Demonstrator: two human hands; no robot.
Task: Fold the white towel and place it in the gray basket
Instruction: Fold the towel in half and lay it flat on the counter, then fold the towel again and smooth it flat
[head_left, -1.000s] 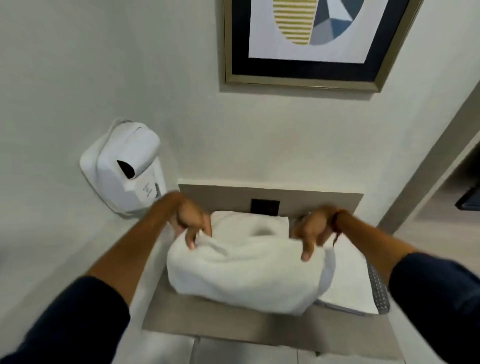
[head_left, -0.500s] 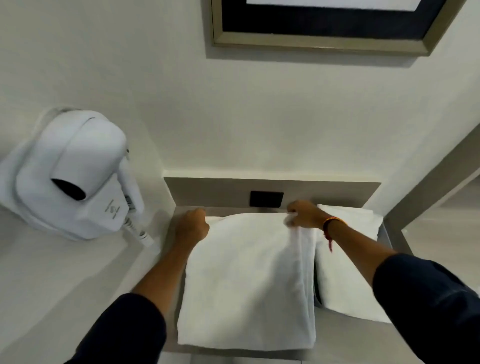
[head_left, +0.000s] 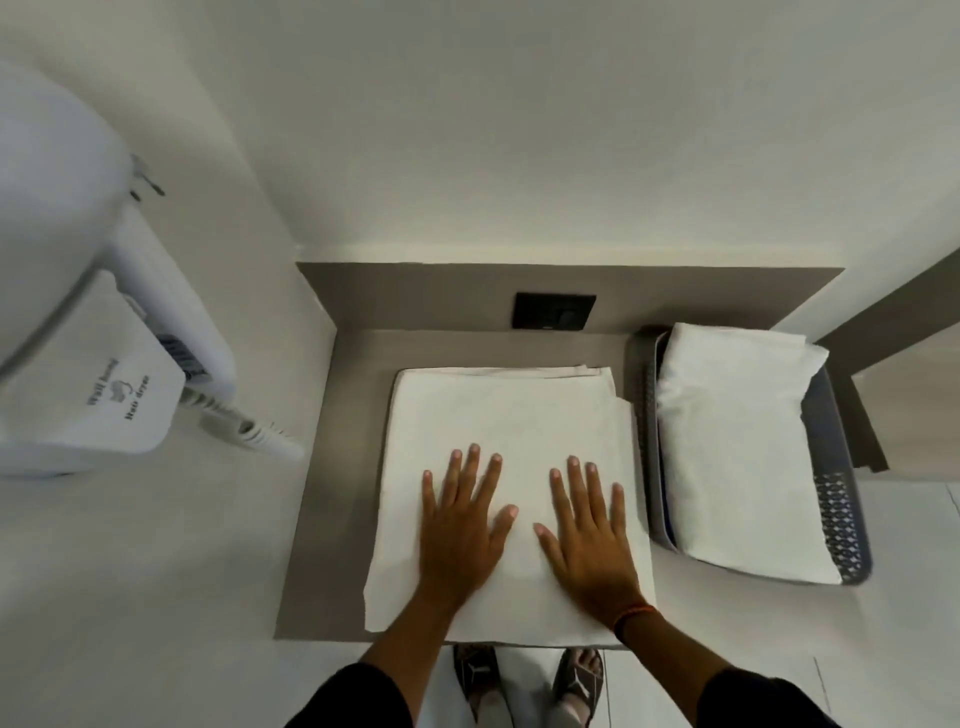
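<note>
Both hands, left hand (head_left: 460, 525) and right hand (head_left: 589, 527), lie flat and unclenched on the near half of the white towel (head_left: 506, 431), likely smoothing it; the gray basket (head_left: 836, 499) sits just right, already holding folded cloth

White wall dryer (head_left: 98, 374): label reads "Hair dryer"; upper line blurred, perhaps "Wall hung".
</note>
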